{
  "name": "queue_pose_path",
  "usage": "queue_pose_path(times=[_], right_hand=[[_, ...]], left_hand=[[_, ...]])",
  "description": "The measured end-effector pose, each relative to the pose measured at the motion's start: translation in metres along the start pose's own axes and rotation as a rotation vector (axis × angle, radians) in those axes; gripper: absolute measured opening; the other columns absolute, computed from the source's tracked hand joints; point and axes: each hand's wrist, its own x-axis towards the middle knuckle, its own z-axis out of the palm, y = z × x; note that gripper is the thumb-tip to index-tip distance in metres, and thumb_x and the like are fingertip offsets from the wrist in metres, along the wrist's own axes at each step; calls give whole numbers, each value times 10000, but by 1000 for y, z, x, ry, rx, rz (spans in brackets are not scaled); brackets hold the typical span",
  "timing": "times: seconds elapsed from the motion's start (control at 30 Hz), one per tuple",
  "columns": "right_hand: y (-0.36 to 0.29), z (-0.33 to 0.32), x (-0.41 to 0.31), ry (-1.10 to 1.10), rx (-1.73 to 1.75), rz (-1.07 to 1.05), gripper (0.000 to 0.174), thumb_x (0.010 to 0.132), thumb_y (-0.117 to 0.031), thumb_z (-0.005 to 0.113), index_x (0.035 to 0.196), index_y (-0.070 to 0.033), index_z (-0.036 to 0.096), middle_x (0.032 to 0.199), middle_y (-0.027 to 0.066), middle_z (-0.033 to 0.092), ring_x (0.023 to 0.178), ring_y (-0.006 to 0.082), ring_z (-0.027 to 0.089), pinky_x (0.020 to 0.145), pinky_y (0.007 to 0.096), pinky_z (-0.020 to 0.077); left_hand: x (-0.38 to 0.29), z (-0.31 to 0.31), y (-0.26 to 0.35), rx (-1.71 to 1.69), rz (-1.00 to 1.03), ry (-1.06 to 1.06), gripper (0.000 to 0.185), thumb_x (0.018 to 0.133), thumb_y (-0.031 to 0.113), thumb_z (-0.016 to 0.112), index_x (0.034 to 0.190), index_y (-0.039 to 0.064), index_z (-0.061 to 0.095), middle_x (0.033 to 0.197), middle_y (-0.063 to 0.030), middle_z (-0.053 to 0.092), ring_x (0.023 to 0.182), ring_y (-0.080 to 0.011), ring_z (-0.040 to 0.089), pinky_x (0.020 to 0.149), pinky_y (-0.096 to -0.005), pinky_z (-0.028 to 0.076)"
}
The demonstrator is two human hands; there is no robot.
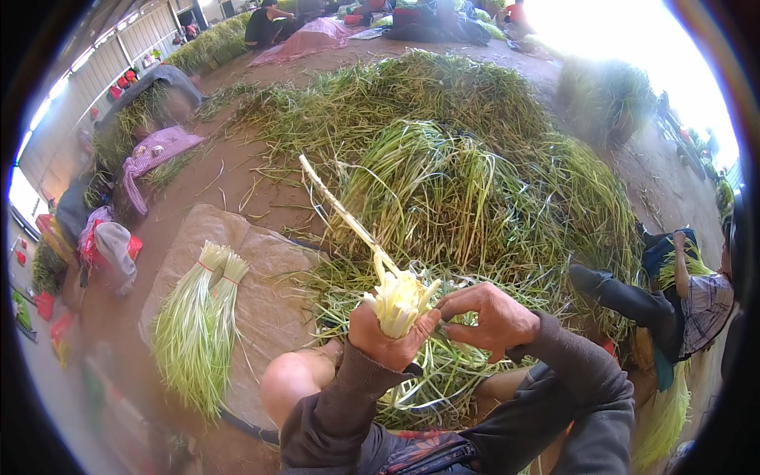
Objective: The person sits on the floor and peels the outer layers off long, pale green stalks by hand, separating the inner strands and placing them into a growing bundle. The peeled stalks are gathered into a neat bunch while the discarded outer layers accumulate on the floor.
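My left hand (380, 338) is closed around a handful of pale stalks (398, 303), their whitish ends up. One long pale stalk (338, 205) sticks out well beyond the rest, slanting up and left. Beside the left thumb, the bent fingers of my right hand (490, 317) meet the side of the handful; whether they pinch a strand is hidden. Loose green stalks and leaves (439, 380) lie below both hands, between my legs. Two bundles of long green stalks (196, 332), tied with red bands near their pale ends, rest on a brown sheet at the left.
A large heap of green stalks (451, 184) spreads ahead. The brown sheet (273, 291) covers ground at the left. Close on the right sits another person (700, 297) holding stalks. Cloth-covered piles (160, 148) stand at left; more people sit at the back.
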Motion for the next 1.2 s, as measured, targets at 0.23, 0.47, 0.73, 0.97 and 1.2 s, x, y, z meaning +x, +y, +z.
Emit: queue_pose_path(times=[0.23, 0.47, 0.73, 0.97, 1.2], right_hand=[[4, -6, -4, -84, 231, 164, 191, 821, -118, 608, 972, -10, 654, 857, 150, 655, 616, 166, 658, 410, 265, 518], [-8, 6, 3, 112, -100, 15, 133, 756, -103, 682, 856, -19, 655, 679, 98, 608, 583, 214, 622, 523, 316, 507], [-1, -7, 0, 178, -303, -77, 127, 719, -86, 699, 816, -22, 646, 716, 101, 617, 632, 272, 624, 562, 346, 513], [30, -20, -5, 231, -488, -193, 143, 717, -79, 698, 840, -37, 636, 708, 87, 598, 645, 274, 605, 578, 356, 501], [69, -46, -14, 335, -589, -98, 75, 808, -141, 639, 840, -74, 644, 693, 50, 616, 589, 216, 617, 531, 316, 504]], left_hand=[[0, -1, -3, -80, -87, -33, 446, 762, 160, 774, 1113, -7, 556, 964, -76, 629, 858, -153, 605, 746, -284, 485], [0, 4, -9, -46, -90, -36, 372, 786, 79, 735, 1100, -17, 559, 868, -63, 654, 782, -130, 623, 686, -261, 499], [-1, 0, -10, 58, 39, 14, 407, 768, 56, 739, 1117, -10, 542, 821, -41, 631, 725, -122, 597, 649, -252, 484], [-2, -8, -14, -61, 2, 86, 468, 750, 7, 697, 1168, -9, 488, 829, -61, 603, 701, -131, 573, 619, -248, 475], [-2, -32, -1, -519, -195, 422, 505, 723, 24, 690, 1177, -24, 476, 818, -89, 611, 710, -170, 602, 607, -261, 493]])
